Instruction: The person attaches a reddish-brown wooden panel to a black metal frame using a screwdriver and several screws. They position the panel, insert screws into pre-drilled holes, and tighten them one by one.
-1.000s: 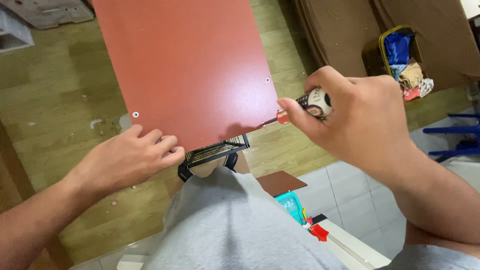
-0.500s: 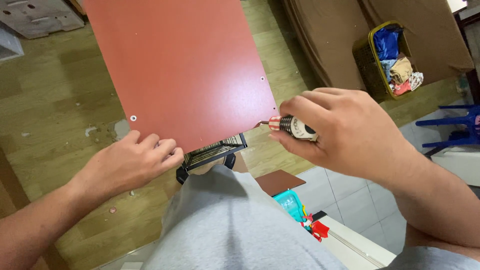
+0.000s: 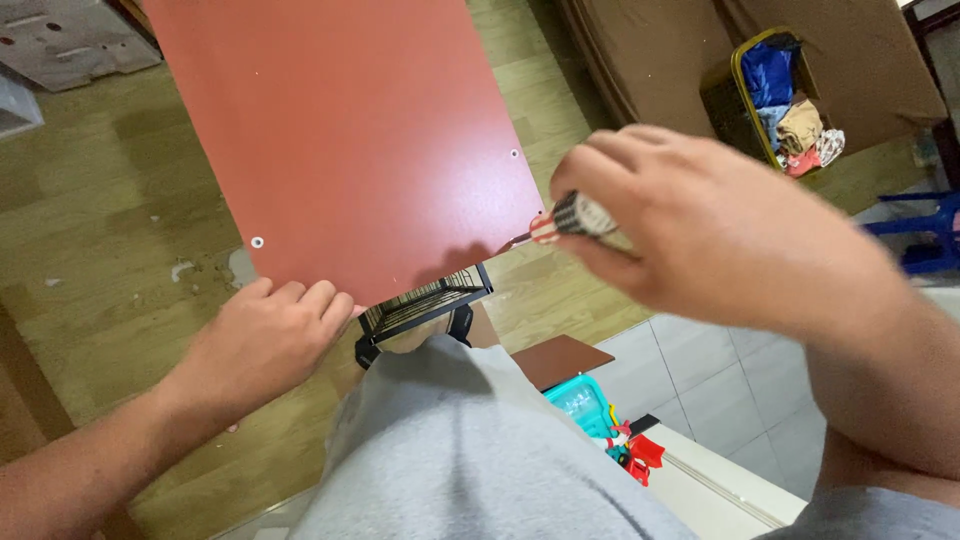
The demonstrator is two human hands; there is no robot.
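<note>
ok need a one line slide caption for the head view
Left hand steadies a red panel on a black wire rack while the right hand holds a screwdriver at its corner.

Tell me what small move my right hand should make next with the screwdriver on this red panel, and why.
Probably ease the screwdriver tip squarely into the corner fastening before turning. The right hand holds it at a slant at the red panel's near right corner, while the left hand braces the near edge over the black wire frame.

Far left on the floor lies a grey moulded packing tray point(image 3: 60, 40); brown flat cardboard sheets point(image 3: 640, 50) lean far right.
</note>
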